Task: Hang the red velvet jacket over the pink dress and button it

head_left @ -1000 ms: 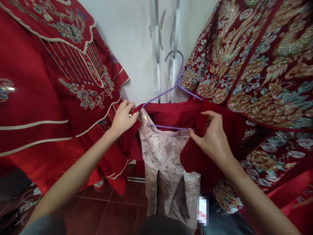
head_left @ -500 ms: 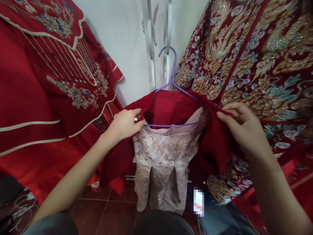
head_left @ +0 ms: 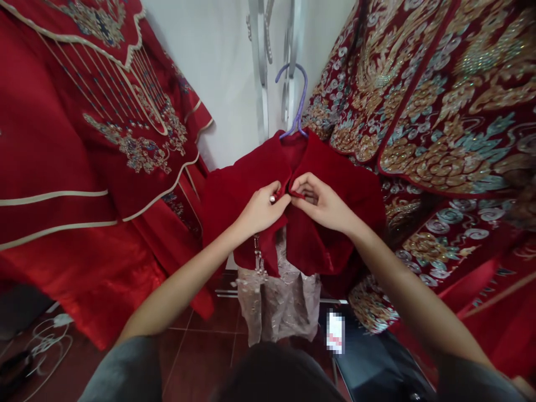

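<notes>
A short red velvet cape [head_left: 247, 178] hangs on a purple hanger [head_left: 302, 95], over a pale pink embroidered dress [head_left: 287, 307]. At its front opening, my left hand [head_left: 266, 206] pinches one edge. My right hand [head_left: 320, 201] grips the other edge, folded between thumb and fingers. Both hands nearly touch at the middle of the chest. A white pearl-like bead shows at my left fingers; whether ring or button, I cannot tell. Below my left wrist dangles a beaded strand [head_left: 258, 257]. The dress's bodice is mostly covered by the cape.
Red embroidered garments with cream trim [head_left: 146, 151] hang at left. Heavily sequined red-and-gold garments [head_left: 419, 111] hang at right. A metal rack post [head_left: 260, 72] stands behind the hanger. Below lie a dark flat case [head_left: 377, 368], white cables [head_left: 50, 340] and red floor tiles [head_left: 201, 357].
Both hands have moved inward from the spread-apart cape edges, bringing them together at the front. The cape now covers the dress's bodice and most of the hanger.
</notes>
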`<state>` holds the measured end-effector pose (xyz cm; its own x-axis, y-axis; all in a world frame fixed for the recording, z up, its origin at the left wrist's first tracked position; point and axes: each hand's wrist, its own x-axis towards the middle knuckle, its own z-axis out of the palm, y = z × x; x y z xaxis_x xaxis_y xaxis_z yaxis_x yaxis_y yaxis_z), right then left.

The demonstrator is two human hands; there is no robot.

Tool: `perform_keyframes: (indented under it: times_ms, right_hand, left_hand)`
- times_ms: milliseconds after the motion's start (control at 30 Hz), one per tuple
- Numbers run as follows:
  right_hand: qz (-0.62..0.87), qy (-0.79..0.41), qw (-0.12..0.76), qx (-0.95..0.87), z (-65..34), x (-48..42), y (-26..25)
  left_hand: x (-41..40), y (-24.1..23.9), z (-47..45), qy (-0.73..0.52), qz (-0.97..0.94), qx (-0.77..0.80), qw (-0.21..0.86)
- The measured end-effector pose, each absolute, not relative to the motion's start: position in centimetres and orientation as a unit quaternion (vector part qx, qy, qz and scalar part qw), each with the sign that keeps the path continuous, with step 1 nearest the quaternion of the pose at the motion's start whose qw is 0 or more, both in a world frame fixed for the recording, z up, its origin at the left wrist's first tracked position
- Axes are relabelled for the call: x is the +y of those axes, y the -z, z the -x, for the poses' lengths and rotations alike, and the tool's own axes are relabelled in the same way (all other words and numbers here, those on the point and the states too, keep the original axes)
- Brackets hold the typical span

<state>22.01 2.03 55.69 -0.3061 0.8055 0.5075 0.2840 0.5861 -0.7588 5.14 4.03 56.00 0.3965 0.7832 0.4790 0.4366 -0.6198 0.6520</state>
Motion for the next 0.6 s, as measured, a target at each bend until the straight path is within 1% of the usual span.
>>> perform_keyframes:
  times_ms: [100, 233, 300, 467, 533, 600]
  right_hand:
    - [0.354, -0.306, 0.452, -0.759, -23.2, 1.2, -54.3]
    - [0.325, -0.312, 0.476, -0.755, -23.7, 1.0, -52.7]
    - [0.330, -0.306, 0.491, -0.746, -23.6, 1.1, -52.4]
    - [0.340, -0.313, 0.512, -0.724, -23.0, 1.0, -52.3]
    - [0.330, -0.313, 0.525, -0.719, -22.8, 0.9, -52.4]
    - [0.321, -0.312, 0.534, -0.717, -22.6, 0.8, -52.4]
  left_hand:
    - [3.9, -54.6, -4.3, -0.373, -0.820, 0.400, 0.169]
    - [3.1, -52.8, -3.9, -0.438, -0.801, 0.384, 0.138]
    - [2.6, -51.8, -4.1, -0.477, -0.784, 0.364, 0.159]
    - [1.9, -50.5, -4.2, -0.591, -0.661, 0.375, 0.272]
    - [1.8, -50.4, -4.1, -0.612, -0.626, 0.385, 0.293]
    - [1.8, -50.5, -4.1, -0.604, -0.635, 0.381, 0.295]
